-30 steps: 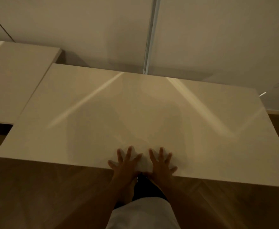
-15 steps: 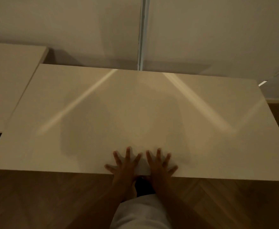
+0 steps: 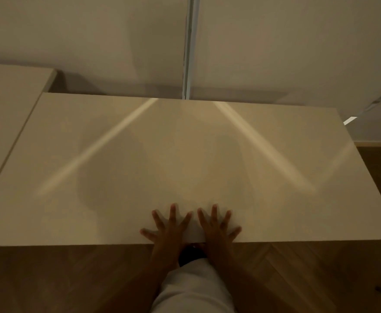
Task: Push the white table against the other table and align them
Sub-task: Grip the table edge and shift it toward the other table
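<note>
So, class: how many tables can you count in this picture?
2. The white table fills the middle, with both hands flat on its near edge. The other table sits at the left, cut off by the frame. More may lie outside the view.

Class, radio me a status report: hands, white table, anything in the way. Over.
Left hand and right hand flat, fingers spread, on white table near edge. Other table alongside at left, near edges not flush. Nothing between them.

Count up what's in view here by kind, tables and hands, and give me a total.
White tables: 2, the white table under the palms and the other table at the left edge.
Hands: 2, the left hand and the right hand, both flat with fingers spread at the near edge.
Total: 4
</note>
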`<state>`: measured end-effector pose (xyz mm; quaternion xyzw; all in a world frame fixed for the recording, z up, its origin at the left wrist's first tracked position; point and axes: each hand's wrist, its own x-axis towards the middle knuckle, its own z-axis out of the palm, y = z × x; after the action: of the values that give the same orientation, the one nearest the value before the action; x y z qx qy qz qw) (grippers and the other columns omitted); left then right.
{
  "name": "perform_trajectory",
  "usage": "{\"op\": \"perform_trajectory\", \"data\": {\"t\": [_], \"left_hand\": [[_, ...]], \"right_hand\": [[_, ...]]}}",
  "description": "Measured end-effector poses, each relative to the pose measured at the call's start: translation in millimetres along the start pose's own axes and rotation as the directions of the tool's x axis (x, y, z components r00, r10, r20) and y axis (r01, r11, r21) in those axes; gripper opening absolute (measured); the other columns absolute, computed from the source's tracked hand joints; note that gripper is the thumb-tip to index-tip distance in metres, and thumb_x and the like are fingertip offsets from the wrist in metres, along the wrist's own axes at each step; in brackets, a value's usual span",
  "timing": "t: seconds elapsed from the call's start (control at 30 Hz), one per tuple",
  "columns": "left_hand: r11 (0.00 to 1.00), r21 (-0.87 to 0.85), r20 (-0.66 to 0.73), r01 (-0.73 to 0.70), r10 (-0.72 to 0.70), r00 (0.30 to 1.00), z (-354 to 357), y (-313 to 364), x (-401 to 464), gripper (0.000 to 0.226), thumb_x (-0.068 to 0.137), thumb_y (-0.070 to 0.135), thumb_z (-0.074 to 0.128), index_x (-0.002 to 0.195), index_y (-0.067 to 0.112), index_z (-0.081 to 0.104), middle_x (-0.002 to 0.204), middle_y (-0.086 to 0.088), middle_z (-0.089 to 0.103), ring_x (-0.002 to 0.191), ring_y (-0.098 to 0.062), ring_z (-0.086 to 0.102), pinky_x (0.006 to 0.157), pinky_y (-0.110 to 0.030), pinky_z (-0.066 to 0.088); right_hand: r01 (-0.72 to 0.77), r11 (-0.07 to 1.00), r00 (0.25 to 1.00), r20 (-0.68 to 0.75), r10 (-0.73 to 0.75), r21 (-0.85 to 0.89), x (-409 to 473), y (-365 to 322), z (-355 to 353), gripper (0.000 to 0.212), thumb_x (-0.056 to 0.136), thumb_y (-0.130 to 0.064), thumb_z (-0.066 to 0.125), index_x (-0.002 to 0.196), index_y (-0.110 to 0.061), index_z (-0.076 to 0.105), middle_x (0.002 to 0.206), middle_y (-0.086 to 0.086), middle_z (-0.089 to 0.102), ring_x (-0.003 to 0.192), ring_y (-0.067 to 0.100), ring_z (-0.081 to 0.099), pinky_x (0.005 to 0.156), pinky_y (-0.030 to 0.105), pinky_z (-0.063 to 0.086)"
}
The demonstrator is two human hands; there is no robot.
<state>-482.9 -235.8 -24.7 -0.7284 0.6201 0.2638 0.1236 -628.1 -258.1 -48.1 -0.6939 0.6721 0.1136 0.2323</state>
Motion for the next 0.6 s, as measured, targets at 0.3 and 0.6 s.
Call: {"op": "perform_trajectory", "data": {"t": [0.3, 0.6], "left_hand": [[0.99, -0.142, -0.038, -0.023, 0.018, 0.999, 10.8, -41.0, -15.3, 0.095, 0.085, 0.066, 0.056, 0.143, 0.055, -0.018, 0.159, 0.001, -0.03, 0.144, -0.042, -0.027, 0.104, -0.081, 0.007], [0.994, -0.097, -0.137, 0.056, -0.069, 0.988, -20.2, -137.0, -60.4, 0.101, 0.081, 0.072, 0.054, 0.151, 0.04, -0.012, 0.154, 0.002, -0.036, 0.142, -0.036, -0.034, 0.105, -0.077, -0.003]], "right_hand": [[0.161, 0.987, 0.987, -0.004, -0.161, -0.021, -25.6, -32.2, -3.5, 0.104, 0.072, -0.08, 0.052, 0.157, -0.036, 0.011, 0.165, 0.011, 0.01, 0.149, 0.042, 0.012, 0.109, 0.072, 0.021], [0.384, 0.917, 0.922, -0.002, -0.387, -0.111, -41.6, -113.6, 2.6, 0.098, 0.091, -0.062, 0.052, 0.155, -0.029, -0.015, 0.163, 0.012, -0.018, 0.15, 0.036, -0.016, 0.117, 0.058, -0.005]]}}
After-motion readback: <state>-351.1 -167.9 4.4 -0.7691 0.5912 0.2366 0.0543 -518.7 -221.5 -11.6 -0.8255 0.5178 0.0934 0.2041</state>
